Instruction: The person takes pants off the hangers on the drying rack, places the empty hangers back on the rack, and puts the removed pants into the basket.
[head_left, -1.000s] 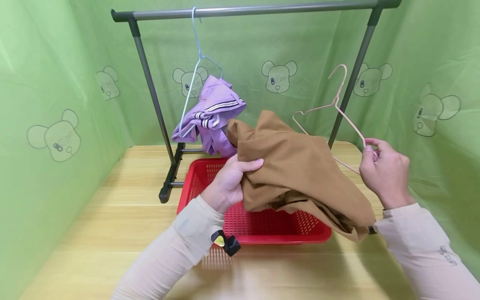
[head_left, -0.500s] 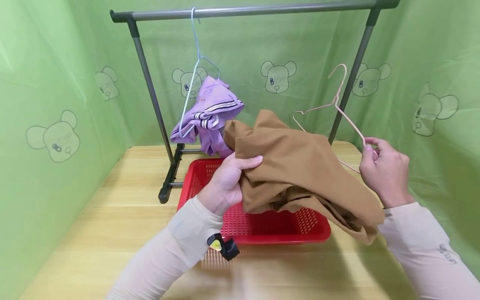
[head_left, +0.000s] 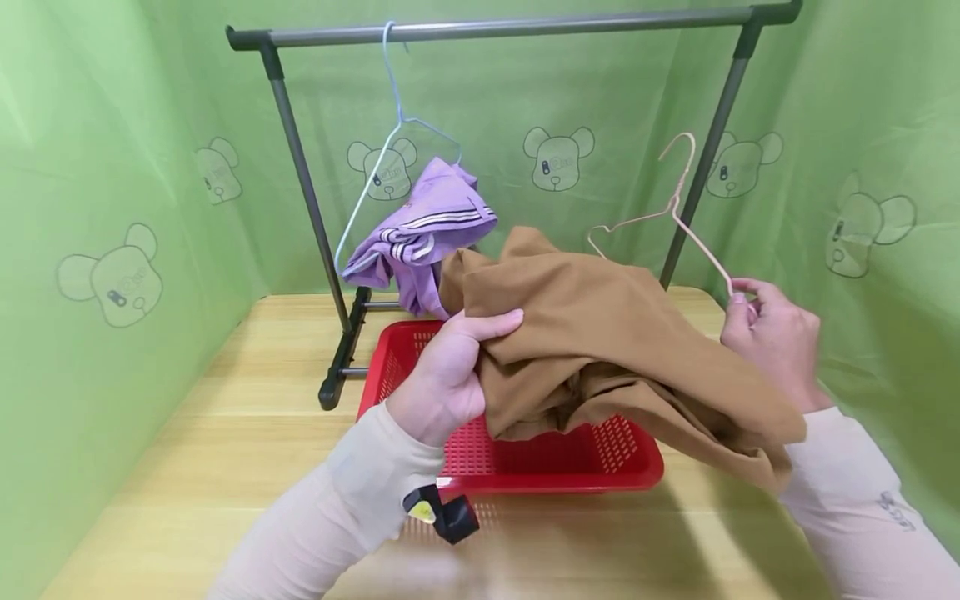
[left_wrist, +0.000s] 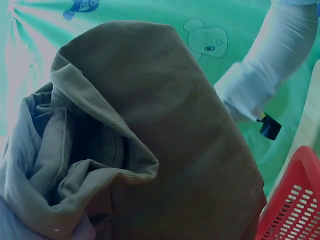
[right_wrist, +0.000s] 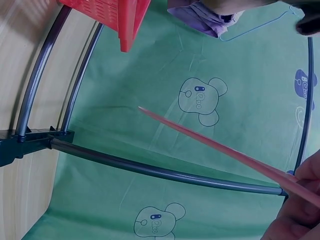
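My left hand (head_left: 450, 367) grips a brown cloth garment (head_left: 585, 308) by its left end, thumb lying on top of the fabric. The garment spreads to the right above the basket, and its far end overlaps my right wrist in the head view. In the left wrist view the brown garment (left_wrist: 165, 110) shows a folded, gaping opening. My right hand (head_left: 772, 342) pinches a pink wire hanger (head_left: 701, 242) at its right corner, hook upward. The hanger's lower bar is hidden behind the garment. In the right wrist view the pink hanger (right_wrist: 215, 145) runs out from my fingers (right_wrist: 295, 215).
A grey clothes rack (head_left: 525, 27) stands behind. From its left part hangs a blue hanger (head_left: 397, 117) with a purple garment (head_left: 442, 208) bunched on it. Below the brown garment, a red basket (head_left: 547, 482) sits on the wooden table (head_left: 247, 400). Green curtains surround everything.
The brown garment's right end has extended rightward over my right wrist, covering the hanger's lower bar. My left hand shifted slightly left. The blue hanger has turned a little; the right hand stays nearly still.
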